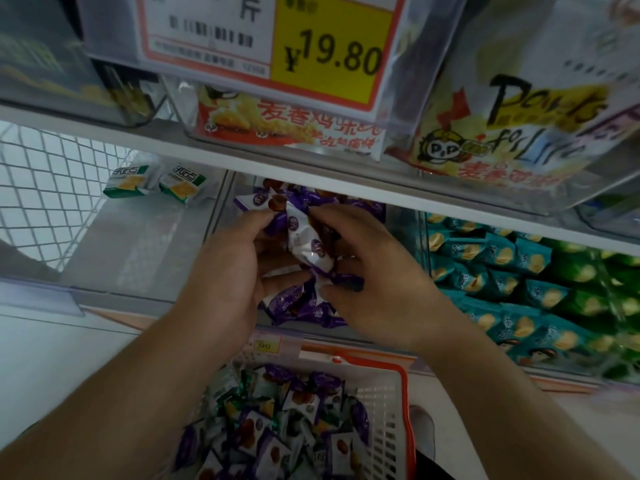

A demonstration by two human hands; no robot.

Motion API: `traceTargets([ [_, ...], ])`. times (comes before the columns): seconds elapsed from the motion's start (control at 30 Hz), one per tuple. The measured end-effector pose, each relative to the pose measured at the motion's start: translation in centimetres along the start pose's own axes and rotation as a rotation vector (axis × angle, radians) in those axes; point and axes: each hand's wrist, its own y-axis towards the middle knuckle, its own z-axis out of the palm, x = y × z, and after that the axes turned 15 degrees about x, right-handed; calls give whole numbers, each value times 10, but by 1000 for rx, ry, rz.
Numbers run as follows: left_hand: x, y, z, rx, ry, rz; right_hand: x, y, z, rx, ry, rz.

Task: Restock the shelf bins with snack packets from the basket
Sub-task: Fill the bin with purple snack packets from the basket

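- Step in hand, as I judge it: dropping purple snack packets (308, 244) into the middle shelf bin (221, 216).
- Left hand (228, 271) and right hand (374, 271) cup a crinkly foil bunch, fingers curled round it.
- Next: loosen the fingers, then reach near again to the white slatted plastic basket (388, 410).

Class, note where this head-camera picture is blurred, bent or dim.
Head view: the price tag and the upper-right snack bag are close and soft; the shelf edge bows from the wide lens; lighting is dim and flat; the purple packets between both hands stay fairly sharp.
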Motion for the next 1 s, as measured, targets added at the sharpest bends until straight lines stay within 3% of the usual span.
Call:
traceTargets([
  [0.17, 3, 4, -1, -39, 75, -47, 5, 3, 5, -50, -9, -13],
  [0.27, 6, 8, -4, -78, 168, -65, 2, 7, 9, -209, -109, 8],
  [0.43, 10, 12, -5, -146, 344, -40, -14, 27, 8, -396, -187, 354],
  [0.53, 11, 10, 2, -132, 294, -72, -21, 50, 8, -382, -14, 504],
  [0.77, 4, -2, 0, -130, 465, 45, -23, 68, 17, -297, 276, 481],
  [1.0, 8, -1, -7, -109, 451, -15, -14, 53, 10, -295, 154, 417],
])
